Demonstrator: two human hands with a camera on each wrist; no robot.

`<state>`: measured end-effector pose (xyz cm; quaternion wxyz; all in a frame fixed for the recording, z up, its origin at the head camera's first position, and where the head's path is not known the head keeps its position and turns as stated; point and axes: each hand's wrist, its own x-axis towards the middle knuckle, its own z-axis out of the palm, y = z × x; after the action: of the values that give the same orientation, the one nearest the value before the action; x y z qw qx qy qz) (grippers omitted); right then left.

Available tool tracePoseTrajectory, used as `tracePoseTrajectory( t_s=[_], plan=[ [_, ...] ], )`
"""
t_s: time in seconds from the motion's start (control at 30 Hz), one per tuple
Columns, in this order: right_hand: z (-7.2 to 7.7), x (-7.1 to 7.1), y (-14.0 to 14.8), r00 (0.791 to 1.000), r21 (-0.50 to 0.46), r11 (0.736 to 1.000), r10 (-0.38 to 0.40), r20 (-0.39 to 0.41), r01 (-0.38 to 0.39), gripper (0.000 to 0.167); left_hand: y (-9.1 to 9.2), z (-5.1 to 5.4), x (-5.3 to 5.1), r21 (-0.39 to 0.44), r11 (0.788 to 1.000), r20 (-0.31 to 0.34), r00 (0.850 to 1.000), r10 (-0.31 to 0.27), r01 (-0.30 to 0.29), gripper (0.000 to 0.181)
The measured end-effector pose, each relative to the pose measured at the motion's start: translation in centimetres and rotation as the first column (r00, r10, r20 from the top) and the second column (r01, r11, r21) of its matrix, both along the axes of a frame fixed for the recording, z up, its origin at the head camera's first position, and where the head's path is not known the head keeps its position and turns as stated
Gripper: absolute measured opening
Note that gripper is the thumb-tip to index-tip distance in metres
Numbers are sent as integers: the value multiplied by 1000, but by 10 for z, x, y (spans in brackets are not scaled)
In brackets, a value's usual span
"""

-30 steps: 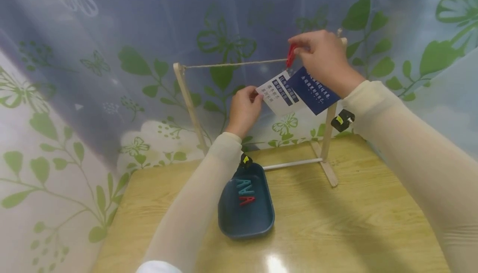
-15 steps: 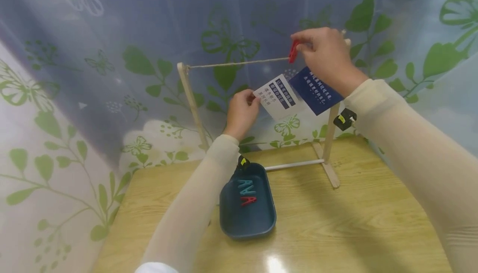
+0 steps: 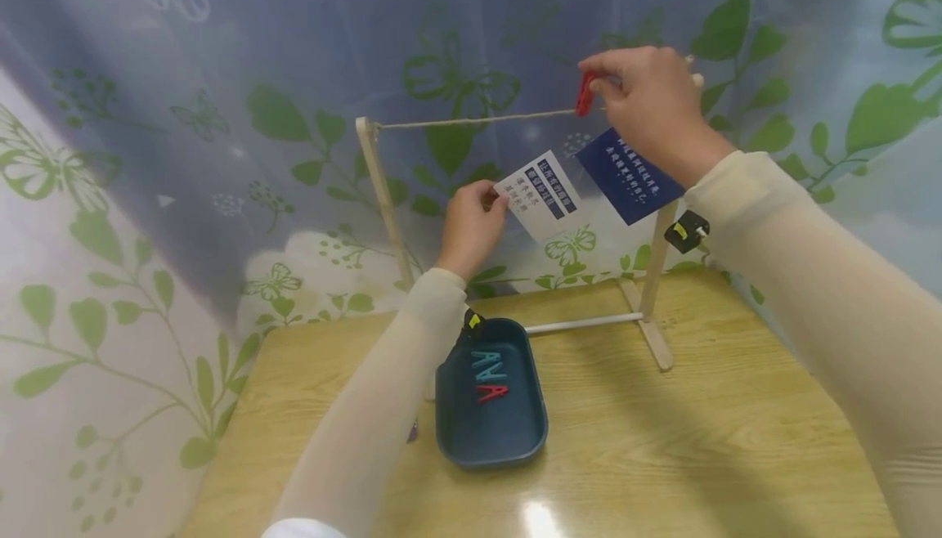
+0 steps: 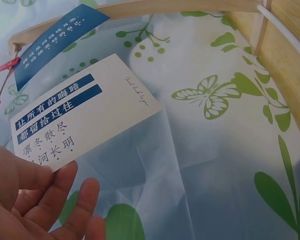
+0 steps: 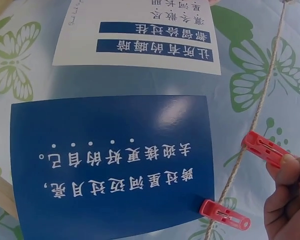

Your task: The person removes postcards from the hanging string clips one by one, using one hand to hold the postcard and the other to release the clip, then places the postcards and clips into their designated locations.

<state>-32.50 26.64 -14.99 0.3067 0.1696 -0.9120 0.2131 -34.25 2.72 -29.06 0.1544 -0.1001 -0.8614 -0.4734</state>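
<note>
- Tray [image 3: 493,440] near the bench's [image 3: 648,456] back edge holds loose pegs [image 3: 502,391]; open wood runs rightward.
- Left hand [image 3: 471,231], fingers part-curled, pinches the unclipped white card [image 3: 540,199] below the cord [image 3: 471,121].
- Right hand [image 3: 655,96] pinches a red peg [image 5: 262,146] at the cord.
- Blue card [image 3: 629,182] is clipped beyond it; leftward, cord runs uncovered to the left post [image 3: 383,186].

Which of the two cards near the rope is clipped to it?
The blue card: a red peg fastens its corner to the rope. The white card shows no peg; the left hand holds it.
</note>
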Motion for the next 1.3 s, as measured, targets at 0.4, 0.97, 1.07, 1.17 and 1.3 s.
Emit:
tracePoseTrajectory(
  t_s=[0.4,0.97,1.07,1.17,1.3],
  plan=[
    [1,9,-2,999,41,999,-10,-39,12,28,-5,-2,0,4,1000,-11,1000,4,-4,16],
    [-6,12,0,981,33,999,30,-193,-24,26,-10,-4,6,58,998,3,1000,-21,20,17],
    [-6,13,-1,978,39,999,37,-205,-30,25,-11,-4,6,59,998,5,1000,-21,21,17],
    [-8,13,-1,983,32,999,16,-185,-10,25,-12,-3,7,61,998,2,1000,-20,20,17],
    [-13,11,-1,989,37,999,19,-149,-14,27,-13,-3,8,59,998,9,1000,-16,16,18]
  ],
)
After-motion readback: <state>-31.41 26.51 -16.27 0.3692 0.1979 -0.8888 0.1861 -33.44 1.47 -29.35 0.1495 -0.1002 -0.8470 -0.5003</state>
